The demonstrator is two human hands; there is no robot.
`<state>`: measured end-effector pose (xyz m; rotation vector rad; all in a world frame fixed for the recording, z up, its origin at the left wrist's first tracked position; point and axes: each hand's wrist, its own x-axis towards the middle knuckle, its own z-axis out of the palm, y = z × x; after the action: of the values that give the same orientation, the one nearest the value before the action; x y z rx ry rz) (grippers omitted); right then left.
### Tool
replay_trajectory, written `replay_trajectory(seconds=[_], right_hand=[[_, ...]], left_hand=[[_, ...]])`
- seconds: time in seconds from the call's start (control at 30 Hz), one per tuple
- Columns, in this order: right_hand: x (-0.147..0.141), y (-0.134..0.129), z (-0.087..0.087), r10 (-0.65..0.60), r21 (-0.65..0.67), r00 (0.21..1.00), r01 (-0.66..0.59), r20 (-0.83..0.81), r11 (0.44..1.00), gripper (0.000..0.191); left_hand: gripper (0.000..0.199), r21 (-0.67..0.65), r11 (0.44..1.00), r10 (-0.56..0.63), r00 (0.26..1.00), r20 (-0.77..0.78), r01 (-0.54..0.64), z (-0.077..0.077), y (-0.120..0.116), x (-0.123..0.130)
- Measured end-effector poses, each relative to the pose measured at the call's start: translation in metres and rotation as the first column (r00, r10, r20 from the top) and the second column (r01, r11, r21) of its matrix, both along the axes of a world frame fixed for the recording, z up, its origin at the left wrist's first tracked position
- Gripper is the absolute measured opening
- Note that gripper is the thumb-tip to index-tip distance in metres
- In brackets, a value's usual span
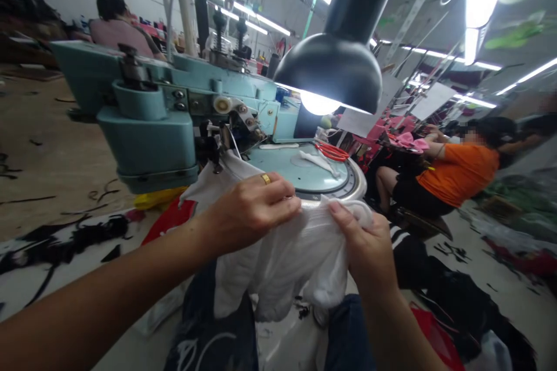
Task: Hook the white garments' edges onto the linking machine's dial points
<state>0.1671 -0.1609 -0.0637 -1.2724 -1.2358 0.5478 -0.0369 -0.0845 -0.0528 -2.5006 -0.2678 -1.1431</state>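
White fabric hung at the round machine's rim, its edge pinched in our left fingers and bunched in our right hand, beneath the lit lamp.

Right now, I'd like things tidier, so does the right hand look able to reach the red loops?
Probably yes: the red loops lie on the round plate beyond the right hand, below the lamp but open from the near side. Its fingers hold the white cloth, though, and would likely need freeing.
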Motion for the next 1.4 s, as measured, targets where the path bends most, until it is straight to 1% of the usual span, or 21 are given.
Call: replay_trajectory(seconds=[0.07,0.23,0.4,0.53,0.6,0.7,0.83,0.97,1.13,1.4], right_hand=[[-0.002,0.001,0.0,0.009,0.004,1.0,-0.009,0.003,1.0,0.04],[-0.006,0.0,0.002,0.025,0.028,0.998,-0.026,0.05,0.999,0.04],[-0.009,-0.005,0.001,0.063,0.017,0.996,-0.064,0.068,0.998,0.039],[-0.013,-0.005,0.0,-0.004,0.052,0.997,-0.001,0.081,0.999,0.042],[-0.014,-0.002,0.0,-0.038,0.067,0.996,0.033,0.075,0.997,0.043],[-0.016,0.001,-0.001,-0.048,0.067,0.998,0.045,0.049,0.997,0.041],[-0.016,0.003,-0.005,-0.037,0.054,0.999,0.036,0.012,0.998,0.037],[-0.015,0.002,-0.008,-0.052,0.068,0.999,0.053,-0.009,0.996,0.035],[-0.014,-0.001,-0.009,-0.042,0.095,0.999,0.042,-0.004,0.995,0.034],[-0.016,-0.003,-0.011,-0.038,0.135,0.998,0.033,0.04,0.99,0.03]], left_hand=[[0.009,0.006,1.0,-0.002,1.0,0.003,0.002,0.0,0.001,-0.001],[0.015,0.062,0.997,0.059,0.995,-0.078,-0.055,0.002,0.0,-0.004],[0.012,0.033,0.999,0.022,0.999,-0.044,-0.02,0.003,0.001,-0.006],[0.014,0.097,0.994,0.049,0.998,-0.048,-0.044,0.003,0.002,-0.006],[0.015,0.108,0.992,0.072,0.996,-0.055,-0.065,0.003,0.001,-0.005],[0.014,0.083,0.993,0.088,0.995,-0.041,-0.085,0.002,0.0,-0.002],[0.011,0.032,0.998,0.059,0.998,-0.005,-0.058,0.001,0.001,0.001],[0.014,0.026,0.999,0.045,0.999,0.019,-0.045,-0.001,0.003,0.003],[0.013,-0.045,0.999,0.021,0.998,0.054,-0.018,-0.002,0.003,0.004],[0.011,-0.04,0.999,0.019,0.997,0.081,-0.016,-0.004,0.002,0.006]])
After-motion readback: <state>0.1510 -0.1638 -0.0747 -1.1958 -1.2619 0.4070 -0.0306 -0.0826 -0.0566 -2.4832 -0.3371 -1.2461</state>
